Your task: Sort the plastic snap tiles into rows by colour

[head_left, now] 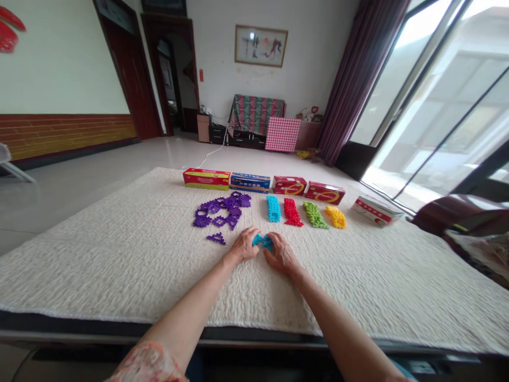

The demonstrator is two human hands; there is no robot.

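Note:
Both my hands meet on the cream quilted mat (119,254), pinching small cyan plastic pieces (263,241) between them. My left hand (245,244) grips them from the left, my right hand (279,251) from the right, fingers curled. Just beyond lie a row of cyan pieces (273,208), a red row (292,212), a green row (315,215) and a yellow row (336,216). A loose spread of purple pieces (222,209) lies to the left, with one purple triangle (216,239) near my left hand.
Several small boxes line the mat's far edge: a red-and-yellow box (206,179), a blue box (249,182), two red boxes (289,185) (324,192), and a white box (376,210) at the right. A dark chair (461,217) stands on the right. Tiled floor (79,180) lies beyond.

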